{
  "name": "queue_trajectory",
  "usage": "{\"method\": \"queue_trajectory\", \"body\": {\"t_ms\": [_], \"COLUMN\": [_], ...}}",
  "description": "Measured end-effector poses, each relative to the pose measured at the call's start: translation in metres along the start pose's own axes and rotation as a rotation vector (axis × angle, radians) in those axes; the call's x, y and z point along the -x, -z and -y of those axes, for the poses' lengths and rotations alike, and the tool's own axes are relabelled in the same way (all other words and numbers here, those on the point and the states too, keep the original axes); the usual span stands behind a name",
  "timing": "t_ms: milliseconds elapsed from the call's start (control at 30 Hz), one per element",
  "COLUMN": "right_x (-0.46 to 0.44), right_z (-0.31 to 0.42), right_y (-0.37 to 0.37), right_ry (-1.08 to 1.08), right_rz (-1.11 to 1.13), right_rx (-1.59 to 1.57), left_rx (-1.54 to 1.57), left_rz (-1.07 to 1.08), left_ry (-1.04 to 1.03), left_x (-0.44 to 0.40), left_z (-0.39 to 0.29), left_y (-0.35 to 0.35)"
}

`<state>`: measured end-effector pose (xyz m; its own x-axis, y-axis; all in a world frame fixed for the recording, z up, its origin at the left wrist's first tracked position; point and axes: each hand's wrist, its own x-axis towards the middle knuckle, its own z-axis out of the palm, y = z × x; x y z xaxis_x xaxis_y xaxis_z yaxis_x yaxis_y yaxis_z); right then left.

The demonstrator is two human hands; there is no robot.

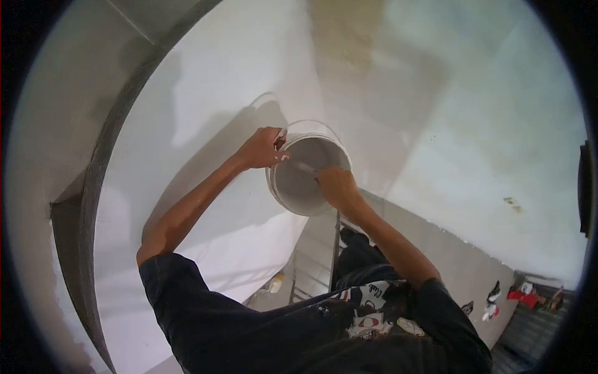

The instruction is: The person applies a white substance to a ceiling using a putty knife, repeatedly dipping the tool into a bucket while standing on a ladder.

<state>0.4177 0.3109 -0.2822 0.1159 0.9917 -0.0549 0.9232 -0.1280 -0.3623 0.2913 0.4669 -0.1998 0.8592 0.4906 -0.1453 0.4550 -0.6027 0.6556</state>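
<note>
A white bucket [288, 201] is in front of me, its open mouth facing me, with a greyish-white inside. My left hand [263, 149] is closed at the bucket's left rim, with pale smears on the fingers. A small light piece shows by those fingers, too small to name. Over the bucket's mouth, my right hand [338, 186] is closed on a slim pale tool [303, 166] that points into the bucket toward the left rim. My fingers hide its handle, and its kind cannot be made out.
A white wall [205, 81] rises on the left and another pale wall [473, 143] on the right. Below me stands a metal ladder [311, 277]. Red and white items [526, 296] lie at the lower right. A dark edge [103, 156] curves along the left.
</note>
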Motion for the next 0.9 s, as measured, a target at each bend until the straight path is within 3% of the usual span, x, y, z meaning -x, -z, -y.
{"method": "queue_trajectory", "body": {"t_ms": [67, 167, 267, 367, 467, 667, 767, 900], "right_x": [0.009, 0.026, 0.035, 0.028, 0.015, 0.046, 0.069, 0.090], "right_z": [-0.001, 0.007, 0.012, 0.023, 0.025, -0.011, -0.051, -0.086], "right_y": [-0.005, 0.002, 0.011, 0.010, 0.005, 0.036, 0.048, 0.045], "right_ry": [0.083, 0.085, 0.113, 0.032, 0.064, 0.028, 0.040, -0.110], "right_rz": [-0.028, 0.104, -0.019, 0.014, 0.162, 0.145, 0.068, 0.375], "right_rx": [-0.003, -0.027, -0.039, -0.032, 0.045, -0.077, -0.258, -1.037], "left_rx": [-0.020, 0.019, 0.012, -0.179, -0.176, -0.134, -0.179, -0.075], "left_rz": [0.037, 0.030, 0.067, 0.077, 0.057, 0.042, -0.054, -0.202], "left_ry": [0.037, 0.096, 0.239, 0.091, 0.089, 0.094, 0.095, 0.193], "left_x": [-0.001, -0.001, -0.002, -0.005, -0.005, -0.005, 0.001, 0.007], "left_z": [-0.001, -0.002, -0.011, -0.006, -0.010, -0.007, 0.009, 0.032], "left_y": [0.000, -0.003, 0.002, 0.003, 0.003, 0.001, -0.009, -0.032]}}
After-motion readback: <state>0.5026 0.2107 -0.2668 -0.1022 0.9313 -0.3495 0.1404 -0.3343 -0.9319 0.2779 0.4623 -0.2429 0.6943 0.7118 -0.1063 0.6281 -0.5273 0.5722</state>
